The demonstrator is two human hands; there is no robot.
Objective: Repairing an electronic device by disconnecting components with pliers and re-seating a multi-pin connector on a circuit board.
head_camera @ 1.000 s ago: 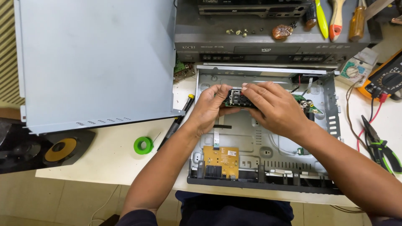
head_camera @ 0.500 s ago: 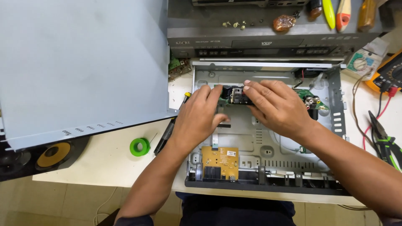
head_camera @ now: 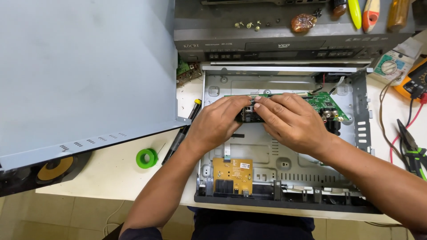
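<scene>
An opened metal player chassis (head_camera: 356,133) lies on the white table in front of me. My left hand (head_camera: 220,122) and my right hand (head_camera: 291,122) meet over its middle, both gripping a small black part (head_camera: 247,114) at the edge of a green circuit board (head_camera: 327,103). The fingers hide most of that part. A yellow-brown circuit board (head_camera: 232,174) sits near the chassis front.
A large grey metal cover (head_camera: 84,75) leans at the left. A screwdriver (head_camera: 182,133) and a green solder spool (head_camera: 147,158) lie beside the chassis. Another player (head_camera: 275,42) with screws and tools stands behind. Pliers (head_camera: 411,149) and meters lie at the right.
The view has shifted closer and slightly down. Both hands stay on the small black part, with the fingers pressed closer together over it.
</scene>
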